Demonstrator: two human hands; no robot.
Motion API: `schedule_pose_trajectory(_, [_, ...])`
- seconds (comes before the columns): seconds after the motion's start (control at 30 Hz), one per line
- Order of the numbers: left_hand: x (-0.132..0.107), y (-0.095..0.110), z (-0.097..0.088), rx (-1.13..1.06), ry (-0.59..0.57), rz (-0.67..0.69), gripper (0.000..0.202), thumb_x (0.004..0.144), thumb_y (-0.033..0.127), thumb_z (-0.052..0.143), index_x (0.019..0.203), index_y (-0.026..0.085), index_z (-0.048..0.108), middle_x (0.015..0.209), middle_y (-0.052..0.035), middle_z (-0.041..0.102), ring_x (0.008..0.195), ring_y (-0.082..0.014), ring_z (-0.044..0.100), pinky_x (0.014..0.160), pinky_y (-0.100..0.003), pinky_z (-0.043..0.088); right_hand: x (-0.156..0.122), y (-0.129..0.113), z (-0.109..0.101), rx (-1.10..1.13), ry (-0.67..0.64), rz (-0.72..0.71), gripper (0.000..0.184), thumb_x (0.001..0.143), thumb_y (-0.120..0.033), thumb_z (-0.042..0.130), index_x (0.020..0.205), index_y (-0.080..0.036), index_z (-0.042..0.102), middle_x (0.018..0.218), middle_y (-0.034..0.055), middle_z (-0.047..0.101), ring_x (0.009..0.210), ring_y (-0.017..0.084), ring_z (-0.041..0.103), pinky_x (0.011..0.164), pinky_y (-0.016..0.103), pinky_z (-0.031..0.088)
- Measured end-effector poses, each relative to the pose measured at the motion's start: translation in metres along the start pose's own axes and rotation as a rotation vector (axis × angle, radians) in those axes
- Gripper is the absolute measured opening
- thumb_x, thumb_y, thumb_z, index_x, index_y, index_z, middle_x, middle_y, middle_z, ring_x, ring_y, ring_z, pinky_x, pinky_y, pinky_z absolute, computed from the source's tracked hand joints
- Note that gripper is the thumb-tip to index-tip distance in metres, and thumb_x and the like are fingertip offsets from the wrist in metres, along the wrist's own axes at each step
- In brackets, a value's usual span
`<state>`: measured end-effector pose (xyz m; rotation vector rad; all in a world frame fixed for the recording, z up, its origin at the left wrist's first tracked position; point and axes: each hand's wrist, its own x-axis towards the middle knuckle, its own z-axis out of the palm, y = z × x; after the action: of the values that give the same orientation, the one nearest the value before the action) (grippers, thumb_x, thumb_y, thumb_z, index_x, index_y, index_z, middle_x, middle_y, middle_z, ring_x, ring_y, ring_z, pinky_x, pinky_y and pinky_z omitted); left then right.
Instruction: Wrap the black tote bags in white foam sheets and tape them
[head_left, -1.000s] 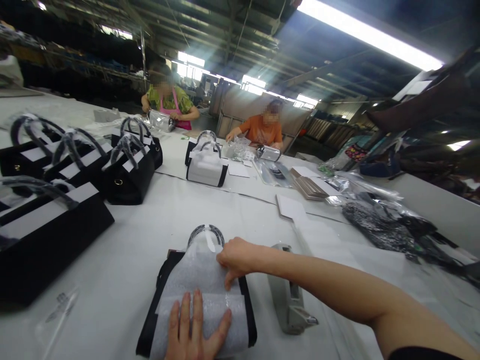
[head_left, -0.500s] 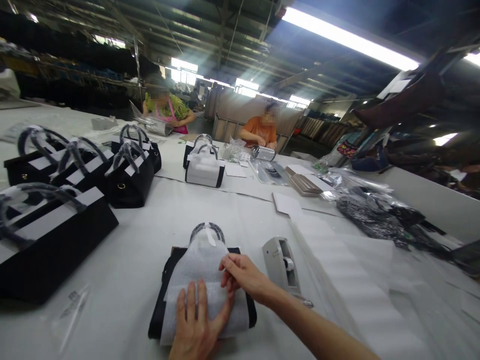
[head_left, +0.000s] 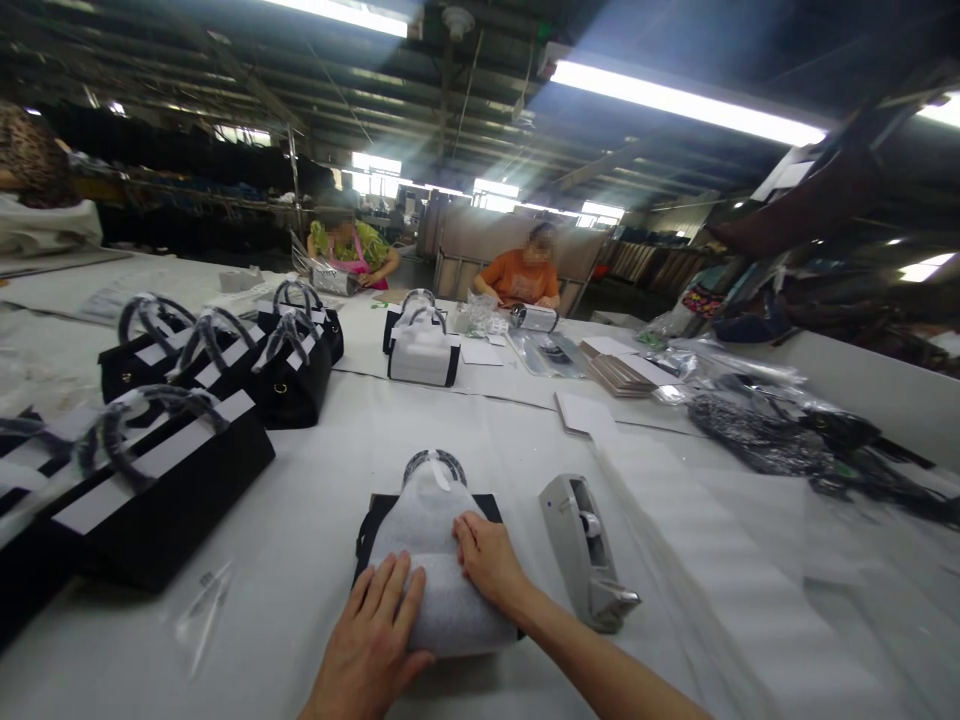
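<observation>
A black handbag [head_left: 363,540] lies in front of me with a white foam sheet [head_left: 442,530] around its body. Its handles [head_left: 433,464] stick out at the far end, covered in wrap with a strip of clear tape over them. My left hand [head_left: 375,625] rests flat on the sheet's near left part, fingers stretched out. On the right side of the sheet, my right hand [head_left: 491,565] presses down with its fingers curled together; what they hold, if anything, is hidden. A grey tape dispenser [head_left: 581,545] stands just right of the bag.
Several black handbags [head_left: 202,480] with wrapped handles stand at left. A wrapped bag [head_left: 424,358] stands farther back. White foam sheets [head_left: 675,540], stacked cards [head_left: 619,368] and plastic-wrapped items [head_left: 757,430] lie at right. Two co-workers, one in an orange shirt [head_left: 517,280], sit across the table.
My view has turned slightly left. My left hand has shifted to the sheet's left side. My right hand has moved a little nearer me and now presses on the sheet.
</observation>
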<state>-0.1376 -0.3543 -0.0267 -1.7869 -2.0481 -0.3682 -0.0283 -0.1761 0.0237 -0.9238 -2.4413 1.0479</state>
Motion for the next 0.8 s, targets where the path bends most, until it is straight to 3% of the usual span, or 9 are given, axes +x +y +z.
schedule_pose_trajectory(0.27, [0.002,0.007,-0.002,-0.079,-0.111,-0.048,0.073,0.066,0.035,0.071,0.133,0.023,0.042,0.138,-0.0116,0.046,0.128,-0.0297,0.04,0.105,-0.045,0.035,-0.001,0.0,0.003,-0.029,0.045,0.019,0.03,0.095,-0.028,0.031,0.076,-0.019,0.052,0.051,-0.003,0.055,0.041,0.01,0.054,0.047,0.02,0.039])
schedule_pose_trajectory(0.37, [-0.001,0.008,-0.003,-0.096,-0.122,-0.046,0.068,0.07,0.034,0.067,0.133,0.022,0.044,0.138,-0.0121,0.047,0.127,-0.0301,0.041,0.105,-0.046,0.033,0.002,-0.003,0.009,-0.044,0.079,0.062,0.029,0.095,-0.027,0.034,0.077,-0.018,0.055,0.049,-0.0036,0.054,0.041,0.011,0.053,0.048,0.02,0.039])
schedule_pose_trajectory(0.43, [-0.004,0.007,0.0,-0.097,-0.105,-0.04,0.063,0.073,0.035,0.063,0.132,0.021,0.046,0.137,-0.0127,0.048,0.127,-0.0305,0.041,0.104,-0.047,0.033,0.007,-0.002,0.002,-0.053,0.124,0.116,0.028,0.094,-0.026,0.036,0.077,-0.017,0.057,0.049,-0.0033,0.055,0.042,0.01,0.053,0.049,0.02,0.039])
schedule_pose_trajectory(0.5, [-0.008,0.006,0.008,-0.099,-0.072,-0.026,0.058,0.076,0.037,0.059,0.131,0.02,0.048,0.136,-0.0132,0.048,0.126,-0.0308,0.041,0.104,-0.047,0.033,0.01,0.005,-0.022,-0.063,0.196,0.184,0.029,0.094,-0.025,0.036,0.08,-0.016,0.059,0.054,-0.0024,0.059,0.045,0.009,0.054,0.051,0.019,0.041])
schedule_pose_trajectory(0.57, [-0.011,0.002,0.019,-0.107,-0.04,-0.006,0.055,0.078,0.04,0.056,0.13,0.021,0.049,0.136,-0.0133,0.048,0.126,-0.0314,0.041,0.103,-0.048,0.033,0.001,0.022,-0.064,-0.082,0.296,0.257,0.028,0.095,-0.025,0.036,0.085,-0.016,0.06,0.063,-0.0011,0.063,0.052,0.008,0.057,0.056,0.02,0.043])
schedule_pose_trajectory(0.7, [-0.015,-0.005,0.043,-0.113,0.01,0.041,0.055,0.078,0.045,0.053,0.128,0.022,0.051,0.134,-0.0135,0.051,0.124,-0.0328,0.043,0.101,-0.051,0.033,-0.057,0.069,-0.152,-0.14,0.458,0.464,0.026,0.094,-0.034,0.045,0.085,-0.014,0.06,0.081,0.0011,0.064,0.069,0.011,0.059,0.068,0.027,0.047])
schedule_pose_trajectory(0.8, [-0.017,-0.009,0.055,-0.108,0.054,0.056,0.055,0.078,0.047,0.053,0.127,0.022,0.052,0.133,-0.0142,0.051,0.123,-0.0335,0.043,0.101,-0.052,0.032,-0.097,0.1,-0.175,-0.127,0.433,0.647,0.027,0.09,-0.037,0.053,0.079,-0.013,0.06,0.078,-0.0002,0.062,0.07,0.012,0.059,0.067,0.029,0.05])
